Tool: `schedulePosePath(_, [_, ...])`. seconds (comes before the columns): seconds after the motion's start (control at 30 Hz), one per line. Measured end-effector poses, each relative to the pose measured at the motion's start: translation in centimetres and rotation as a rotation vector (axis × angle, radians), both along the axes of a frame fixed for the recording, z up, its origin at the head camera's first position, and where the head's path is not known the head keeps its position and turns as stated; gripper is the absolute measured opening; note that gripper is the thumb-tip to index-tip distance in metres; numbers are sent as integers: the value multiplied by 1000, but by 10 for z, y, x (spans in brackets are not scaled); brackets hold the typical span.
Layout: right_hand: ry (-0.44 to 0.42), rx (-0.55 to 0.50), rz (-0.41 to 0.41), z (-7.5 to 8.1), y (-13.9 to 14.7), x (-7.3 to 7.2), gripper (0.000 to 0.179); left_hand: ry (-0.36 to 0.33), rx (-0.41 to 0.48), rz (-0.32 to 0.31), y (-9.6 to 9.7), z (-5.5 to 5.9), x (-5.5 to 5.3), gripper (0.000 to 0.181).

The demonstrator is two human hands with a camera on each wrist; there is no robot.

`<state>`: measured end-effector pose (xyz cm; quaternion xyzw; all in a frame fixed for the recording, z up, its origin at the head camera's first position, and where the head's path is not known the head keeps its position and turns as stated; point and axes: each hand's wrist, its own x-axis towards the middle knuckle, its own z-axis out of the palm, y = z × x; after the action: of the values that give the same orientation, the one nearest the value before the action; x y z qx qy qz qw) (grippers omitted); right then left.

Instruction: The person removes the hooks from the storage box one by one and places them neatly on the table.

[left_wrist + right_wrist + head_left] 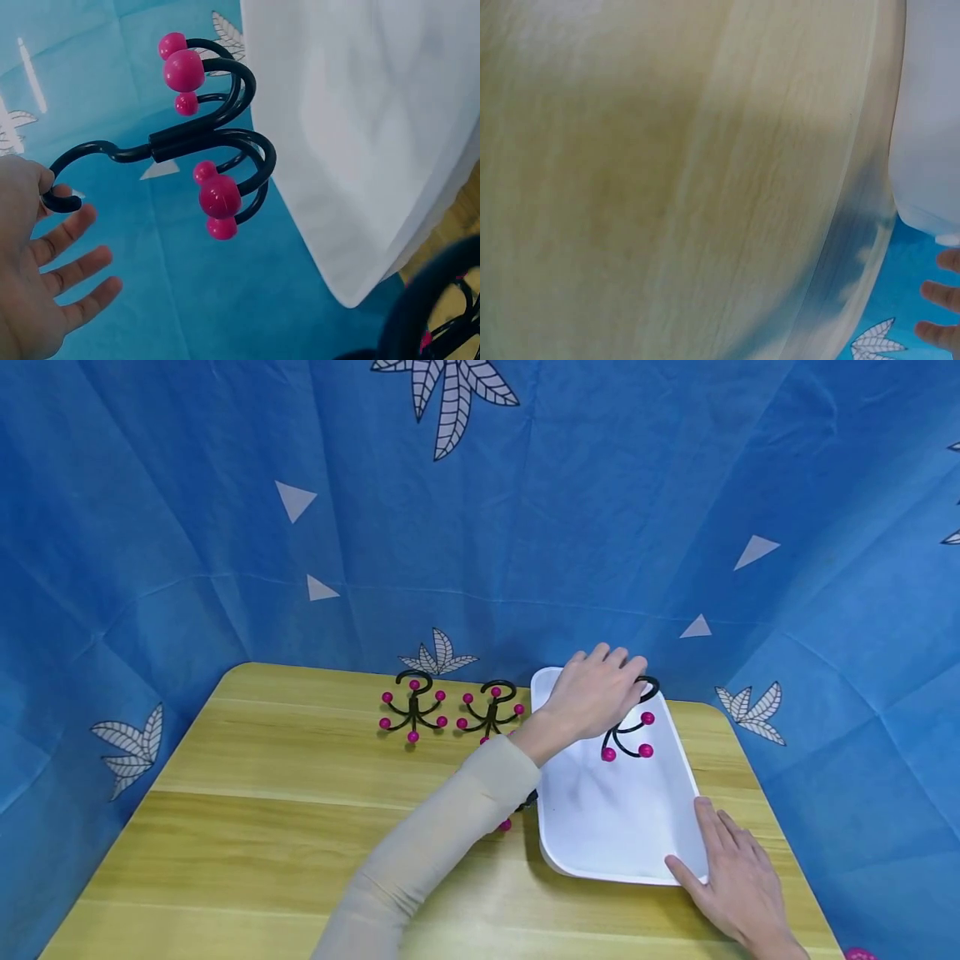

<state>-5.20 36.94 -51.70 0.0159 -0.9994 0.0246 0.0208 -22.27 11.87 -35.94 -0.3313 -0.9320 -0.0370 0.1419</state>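
My left hand [600, 689] pinches the curled top of a black multi-arm hook hanger [180, 145] with pink ball tips between thumb and index finger. The other fingers stay loosely extended. In the head view this hanger hangs over the back part of a white rectangular tray [615, 839], apart from its floor. My right hand [742, 885] rests at the tray's front right corner, thumb and fingers spread along the rim. Only some right fingertips [941, 295] show in the right wrist view, beside the tray.
Two similar hangers [413, 714] stand left of the tray near the table's back edge. Another is mostly hidden by the left forearm, with one pink ball [506, 825] showing. Blue patterned cloth [375, 527] hangs behind and beside the wooden table [225, 827].
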Motion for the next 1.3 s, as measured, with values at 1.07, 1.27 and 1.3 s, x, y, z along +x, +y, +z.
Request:
schedulePosePath(1.07, [94,-6,54,-4,6,2,107,259,222,-68,-93,29,28,26])
schedulePosePath(1.27, [97,-11,60,-4,6,3,106,300,256,-73,-111,32,31,25])
schedulePosePath(1.3, [97,-11,60,-4,7,3,105,303,266,-75,-114,33,31,25])
